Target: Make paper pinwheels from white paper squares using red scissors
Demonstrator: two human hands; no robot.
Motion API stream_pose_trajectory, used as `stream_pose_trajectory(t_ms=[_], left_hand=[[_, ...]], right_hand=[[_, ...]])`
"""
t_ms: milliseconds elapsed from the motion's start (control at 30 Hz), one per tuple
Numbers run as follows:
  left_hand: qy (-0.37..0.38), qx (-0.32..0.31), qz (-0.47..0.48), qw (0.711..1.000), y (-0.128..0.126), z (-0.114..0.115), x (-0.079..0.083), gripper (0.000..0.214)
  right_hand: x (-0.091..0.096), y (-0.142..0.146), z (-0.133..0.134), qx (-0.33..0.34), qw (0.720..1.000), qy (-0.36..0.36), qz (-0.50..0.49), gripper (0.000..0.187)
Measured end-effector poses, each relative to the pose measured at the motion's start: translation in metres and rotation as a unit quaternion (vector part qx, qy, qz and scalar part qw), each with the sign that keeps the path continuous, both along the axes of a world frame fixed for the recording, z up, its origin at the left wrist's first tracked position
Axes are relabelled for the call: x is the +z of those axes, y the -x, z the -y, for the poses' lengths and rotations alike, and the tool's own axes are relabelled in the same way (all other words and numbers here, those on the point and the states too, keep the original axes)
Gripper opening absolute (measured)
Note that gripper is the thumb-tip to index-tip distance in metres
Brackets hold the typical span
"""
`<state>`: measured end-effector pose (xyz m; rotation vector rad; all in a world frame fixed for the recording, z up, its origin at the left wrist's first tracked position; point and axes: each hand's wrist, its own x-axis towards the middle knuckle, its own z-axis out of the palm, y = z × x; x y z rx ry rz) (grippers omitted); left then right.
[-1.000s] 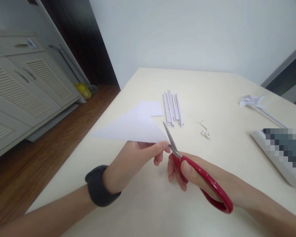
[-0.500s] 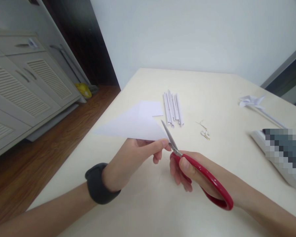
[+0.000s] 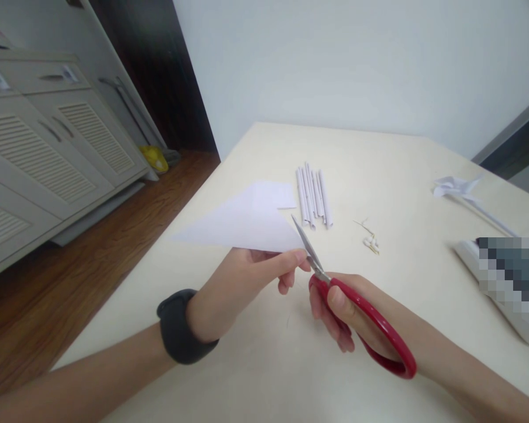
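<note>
Pale bench (image 3: 379, 170). White paper (image 3: 247, 220) above it; left hand's (image 3: 244, 283) fingers pinched its near-right corner. Red scissors (image 3: 379, 322): right of paper, blades slanted away-leftward at that corner, right hand's (image 3: 365, 286) fingers wrapped round handles.

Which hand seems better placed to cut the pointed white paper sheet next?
Probably the right hand: it holds the red-handled metal scissors, with their blades right by the sheet's near-right corner. The left hand pinches the pointed white paper sheet near that corner, so it seems better suited to steadying.
</note>
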<state>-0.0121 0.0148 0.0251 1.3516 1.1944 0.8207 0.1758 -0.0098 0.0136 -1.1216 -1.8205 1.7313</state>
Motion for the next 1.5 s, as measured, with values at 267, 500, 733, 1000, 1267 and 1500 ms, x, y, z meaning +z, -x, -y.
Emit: stream_pose_trajectory(t_ms=[267,500,733,1000,1267,1500], left_hand=[[0.010,0.008,-0.007,1.000,0.001,0.001,0.002,0.041],[0.005,-0.004,0.000,1.000,0.001,0.000,0.001,0.040],[0.009,-0.026,0.012,1.000,0.005,0.001,0.005,0.040],[0.000,-0.020,0.013,1.000,0.006,-0.004,0.004,0.029],[-0.030,-0.035,0.036,0.998,0.005,-0.006,0.003,0.035],[-0.058,-0.010,0.008,0.998,0.008,-0.004,0.001,0.039]], right_hand=[[0.001,0.000,-0.003,0.000,1.000,-0.008,0.018,0.045],[-0.003,0.001,-0.002,-0.007,1.000,0.000,0.009,0.043],[0.002,0.003,-0.001,-0.010,1.000,0.027,-0.008,0.037],[-0.001,0.004,-0.001,-0.017,0.999,0.032,-0.020,0.042],[0.004,0.005,-0.001,-0.027,0.999,0.023,-0.003,0.035],[0.009,0.005,-0.001,-0.024,1.000,0.012,0.011,0.036]])
